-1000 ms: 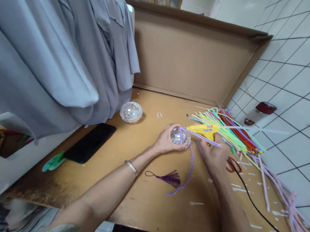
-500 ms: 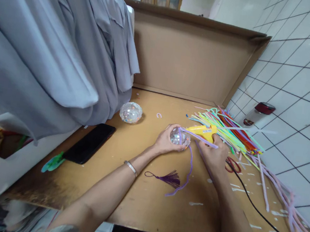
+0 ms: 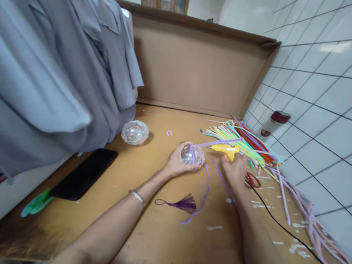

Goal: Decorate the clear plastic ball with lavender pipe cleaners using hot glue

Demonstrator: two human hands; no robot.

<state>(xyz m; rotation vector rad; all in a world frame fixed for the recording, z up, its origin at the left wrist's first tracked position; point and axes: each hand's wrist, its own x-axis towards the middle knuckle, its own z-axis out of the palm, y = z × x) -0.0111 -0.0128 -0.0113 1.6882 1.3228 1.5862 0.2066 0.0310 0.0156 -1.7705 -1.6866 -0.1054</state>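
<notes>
My left hand [image 3: 176,163] is wrapped round a clear bowl-like ball [image 3: 195,159] with colourful specks, its near side covered by my fingers. A purple pipe cleaner [image 3: 192,153] runs over the ball, one end sticking out to the upper right. My right hand [image 3: 235,169] grips a yellow hot glue gun [image 3: 226,150], its nozzle pointing left, a little apart from the ball. Below the ball another purple strand [image 3: 206,192] curves across the table. A dark purple tassel [image 3: 186,203] lies beside that strand. One more purple strand [image 3: 222,177] passes by my right wrist.
A second clear ball [image 3: 135,132] sits at the left, near hanging grey cloth [image 3: 86,51]. A black phone [image 3: 84,175] lies at the left edge. Bundled pipe cleaners [image 3: 246,143], red-handled scissors [image 3: 253,180] and a jar [image 3: 274,123] are at the right. A black cord [image 3: 283,226] trails right.
My right hand has drawn the glue gun back from the ball. The pipe cleaner end by the ball now points up and right instead of down and right. The camera view has shifted.
</notes>
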